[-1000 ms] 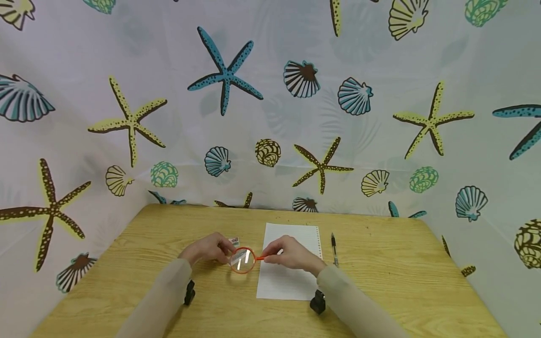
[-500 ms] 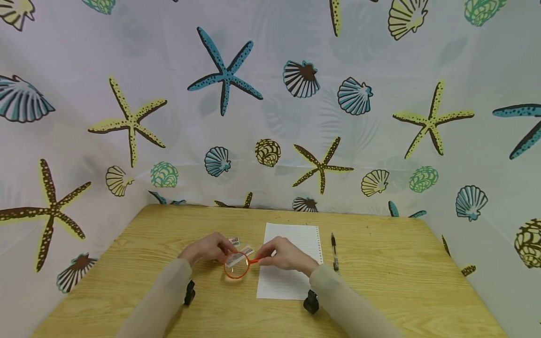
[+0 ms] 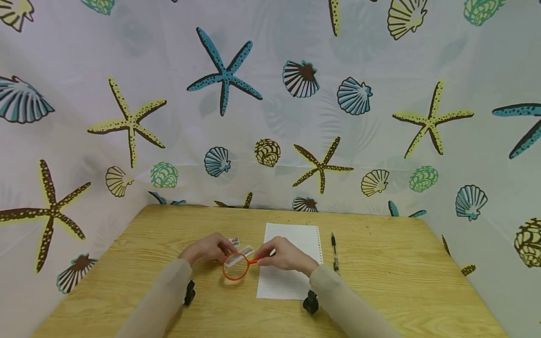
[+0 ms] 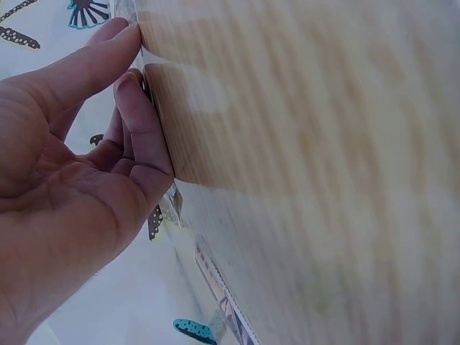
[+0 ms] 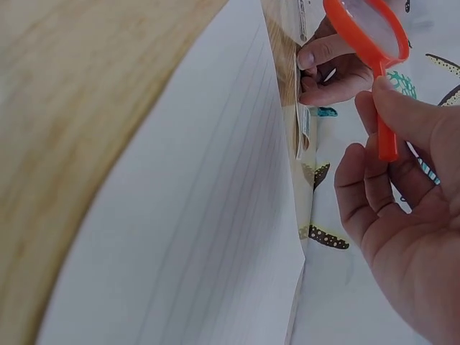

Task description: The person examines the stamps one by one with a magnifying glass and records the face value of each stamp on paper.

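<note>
At a light wooden table [image 3: 380,281] backed by a seashell-and-starfish curtain [image 3: 270,94], the head camera shows a person in beige sleeves at work. The right hand [image 3: 282,256] pinches the handle of a round orange-rimmed magnifying glass [image 3: 235,267], its lens hovering over a small printed slip of paper [image 3: 246,251] lying on the wood. The left hand [image 3: 207,249] rests on the tabletop just beside that slip, fingers loosely bent; another small printed card [image 3: 234,241] lies just past its fingertips. A white lined notebook sheet [image 3: 291,263] sits under the right wrist, and a black pen [image 3: 334,251] lies just right of it.

From the left wrist, the left hand [image 4: 72,187] appears relaxed, fingertips [image 4: 133,93] pressed against the wood and gripping nothing.

From the right wrist, the right hand [image 5: 410,215] holds the orange handle between thumb and fingers, the magnifying glass [image 5: 366,32] raised above the left hand [image 5: 334,68] and the slip's edge [image 5: 303,133].

The pinch on the thin handle looks light, so the lens could tilt or slip. The loose slip might also slide under the left fingertips, drifting out from beneath the glass.
</note>
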{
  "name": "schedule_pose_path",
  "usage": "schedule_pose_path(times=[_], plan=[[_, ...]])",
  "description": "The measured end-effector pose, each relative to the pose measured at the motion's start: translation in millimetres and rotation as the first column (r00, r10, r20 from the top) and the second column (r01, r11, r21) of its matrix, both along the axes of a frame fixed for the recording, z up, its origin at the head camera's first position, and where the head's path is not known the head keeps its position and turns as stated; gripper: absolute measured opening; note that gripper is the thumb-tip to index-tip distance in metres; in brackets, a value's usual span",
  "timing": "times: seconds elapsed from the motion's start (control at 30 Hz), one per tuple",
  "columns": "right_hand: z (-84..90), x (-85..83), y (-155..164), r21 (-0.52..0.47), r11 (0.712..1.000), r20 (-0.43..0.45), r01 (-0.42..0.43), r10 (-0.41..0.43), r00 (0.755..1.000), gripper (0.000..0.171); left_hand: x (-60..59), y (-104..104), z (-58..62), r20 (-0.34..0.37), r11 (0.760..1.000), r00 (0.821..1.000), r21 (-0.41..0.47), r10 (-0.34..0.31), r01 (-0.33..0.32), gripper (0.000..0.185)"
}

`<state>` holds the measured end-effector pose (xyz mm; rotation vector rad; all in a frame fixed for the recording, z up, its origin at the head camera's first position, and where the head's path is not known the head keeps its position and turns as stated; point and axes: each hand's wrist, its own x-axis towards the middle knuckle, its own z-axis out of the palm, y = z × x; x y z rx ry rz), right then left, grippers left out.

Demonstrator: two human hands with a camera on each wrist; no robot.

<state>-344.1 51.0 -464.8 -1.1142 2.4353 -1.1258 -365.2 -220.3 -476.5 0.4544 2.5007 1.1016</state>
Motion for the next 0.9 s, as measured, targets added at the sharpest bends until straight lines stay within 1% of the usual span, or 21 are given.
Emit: schedule_pose_path(times=[0.07,0.23,0.37,0.57,0.77,0.9], plan=[[1.1,0.9,1.2,-0.003,1.0,0.006,-0.006,0.006,1.0,0.009,0.1,0.2,0.1,0.004,1.0,1.0,0.002,0.0,0.0,0.034],[3.5,3.0,3.8,0.001,1.0,0.02,-0.022,0.022,1.0,0.009,-0.5,-0.5,-0.3,-0.013,1.0,0.999,0.008,-0.029,0.029,0.032],[3.9,4.3,4.4,0.004,1.0,0.03,-0.013,0.013,0.999,0.009,-1.4,-1.1,-1.4,-0.024,0.999,0.999,-0.001,-0.038,0.038,0.032],[3.3,5.0,3.5,-0.005,1.0,0.035,-0.01,0.01,0.999,0.009,-0.7,-0.6,-1.4,-0.023,0.999,0.999,-0.025,-0.026,0.026,0.03],[4.2,5.6,1.9,-0.002,1.0,0.035,-0.003,0.003,0.999,0.008,0.0,0.3,-0.3,-0.016,0.999,1.0,-0.03,-0.011,0.011,0.033],[4.7,5.4,-0.2,0.004,1.0,0.015,-0.004,0.004,1.0,0.008,0.6,1.1,0.9,-0.006,0.999,1.0,-0.039,0.01,-0.011,0.036]])
